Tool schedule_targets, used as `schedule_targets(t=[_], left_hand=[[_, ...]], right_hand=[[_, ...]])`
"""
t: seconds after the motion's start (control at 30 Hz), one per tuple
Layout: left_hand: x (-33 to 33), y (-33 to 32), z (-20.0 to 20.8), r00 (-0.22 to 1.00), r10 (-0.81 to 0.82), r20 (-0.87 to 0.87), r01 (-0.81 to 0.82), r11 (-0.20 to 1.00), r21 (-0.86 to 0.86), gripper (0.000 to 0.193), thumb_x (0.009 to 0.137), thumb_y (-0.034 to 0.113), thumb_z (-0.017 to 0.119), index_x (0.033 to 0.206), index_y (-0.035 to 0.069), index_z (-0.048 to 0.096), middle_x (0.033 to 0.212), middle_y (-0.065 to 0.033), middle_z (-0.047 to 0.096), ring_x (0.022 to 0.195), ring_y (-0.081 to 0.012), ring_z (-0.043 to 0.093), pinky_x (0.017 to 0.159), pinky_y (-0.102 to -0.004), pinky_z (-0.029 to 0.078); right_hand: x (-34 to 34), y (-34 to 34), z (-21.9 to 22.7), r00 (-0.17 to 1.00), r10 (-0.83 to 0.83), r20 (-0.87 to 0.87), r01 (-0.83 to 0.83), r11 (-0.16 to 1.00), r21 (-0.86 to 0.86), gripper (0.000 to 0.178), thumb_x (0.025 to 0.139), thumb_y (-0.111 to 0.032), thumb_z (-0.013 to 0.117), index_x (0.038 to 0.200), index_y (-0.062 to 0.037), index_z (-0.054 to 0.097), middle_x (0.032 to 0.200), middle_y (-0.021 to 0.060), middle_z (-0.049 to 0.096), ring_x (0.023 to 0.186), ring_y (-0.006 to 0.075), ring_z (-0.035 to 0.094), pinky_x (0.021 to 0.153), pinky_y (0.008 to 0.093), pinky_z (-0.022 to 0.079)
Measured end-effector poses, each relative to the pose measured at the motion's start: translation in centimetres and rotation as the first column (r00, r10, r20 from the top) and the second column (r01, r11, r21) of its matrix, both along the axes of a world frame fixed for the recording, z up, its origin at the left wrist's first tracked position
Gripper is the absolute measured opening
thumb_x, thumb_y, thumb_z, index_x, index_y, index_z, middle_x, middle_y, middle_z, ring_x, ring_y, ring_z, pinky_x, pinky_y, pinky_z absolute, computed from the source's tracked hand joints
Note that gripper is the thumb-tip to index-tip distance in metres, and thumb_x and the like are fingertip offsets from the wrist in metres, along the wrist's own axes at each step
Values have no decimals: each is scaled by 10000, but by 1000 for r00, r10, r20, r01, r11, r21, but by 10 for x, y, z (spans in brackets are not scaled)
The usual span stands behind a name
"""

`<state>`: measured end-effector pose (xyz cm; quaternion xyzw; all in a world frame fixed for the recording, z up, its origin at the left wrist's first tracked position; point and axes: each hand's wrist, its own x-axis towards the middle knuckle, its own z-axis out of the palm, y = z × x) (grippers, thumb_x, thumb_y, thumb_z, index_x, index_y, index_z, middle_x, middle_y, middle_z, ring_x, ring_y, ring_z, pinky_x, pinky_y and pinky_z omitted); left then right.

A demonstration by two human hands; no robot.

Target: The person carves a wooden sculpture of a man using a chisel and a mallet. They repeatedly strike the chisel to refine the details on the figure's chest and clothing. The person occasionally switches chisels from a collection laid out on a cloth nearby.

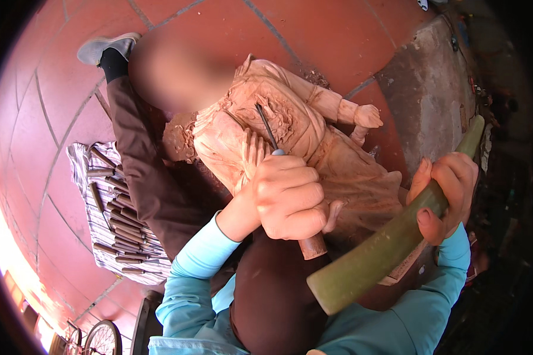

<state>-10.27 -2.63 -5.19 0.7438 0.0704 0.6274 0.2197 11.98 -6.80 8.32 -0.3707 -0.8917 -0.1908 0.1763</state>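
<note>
My left hand (290, 198) is closed round a carving chisel (267, 129). Its thin dark metal shaft points away from me and its brown wooden handle end sticks out below my fist. The chisel's tip is over the carved relief on the chest of a large wooden statue (343, 160); I cannot tell whether it touches. The statue lies across my lap, in carved robes with carved hands. In my right hand (450, 189) is a long, slightly curved green club (373, 260), gripped near its narrow end. Its thick end slants down toward my left, near the chisel handle.
A striped cloth (80, 160) on the red tiled floor (35, 130) at my left holds several wooden-handled carving tools (124, 228). My outstretched leg (136, 154) lies between cloth and statue. Wood chips (317, 78) lie beyond the statue. A bicycle wheel (103, 340) shows at lower left.
</note>
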Motion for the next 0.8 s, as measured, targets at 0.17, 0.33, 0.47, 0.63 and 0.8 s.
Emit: schedule_targets(t=[0.17, 0.33, 0.47, 0.63, 0.8], left_hand=[[-11, -1, 2, 1000, -26, -3, 26, 996, -81, 199, 678, -20, 631, 690, 77, 457, 594, -18, 493, 433, -135, 438, 384, -270, 293], [-8, 2, 6, 1000, -22, 9, 23, 997, -77, 201, 673, -21, 628, 681, 74, 452, 572, -20, 484, 424, -135, 428, 382, -271, 294], [-7, 3, 7, 1000, -17, -24, 15, 997, -75, 214, 669, -19, 635, 657, 78, 444, 562, -19, 475, 426, -136, 430, 382, -272, 291], [-10, 3, 4, 999, -32, -42, 29, 997, -76, 214, 666, -22, 634, 649, 77, 445, 553, -12, 457, 424, -134, 424, 381, -265, 287], [-6, -2, 12, 999, -43, -17, 43, 999, 26, 225, 663, -16, 644, 635, 77, 440, 542, 2, 415, 415, -125, 389, 377, -253, 277]], right_hand=[[-3, 3, -21, 978, -29, -207, 36, 999, 29, 850, 681, 209, 627, 1184, -446, 424, 902, 59, 502, 640, 229, 497, 514, 392, 413], [-2, 8, -14, 981, -22, -193, 16, 999, -32, 834, 696, 203, 628, 1173, -445, 407, 907, 62, 501, 641, 232, 500, 514, 400, 417], [4, 12, -15, 998, -53, -43, 52, 999, -12, 844, 703, 199, 624, 1184, -452, 385, 896, 59, 493, 638, 233, 503, 519, 403, 424], [-2, 10, -19, 982, -83, -170, 69, 994, -87, 807, 702, 196, 633, 1169, -425, 415, 898, 62, 497, 657, 240, 517, 521, 404, 420], [-1, 9, -18, 996, -40, -81, 35, 997, -63, 823, 719, 206, 608, 1214, -410, 376, 886, 67, 487, 646, 234, 497, 521, 395, 417]])
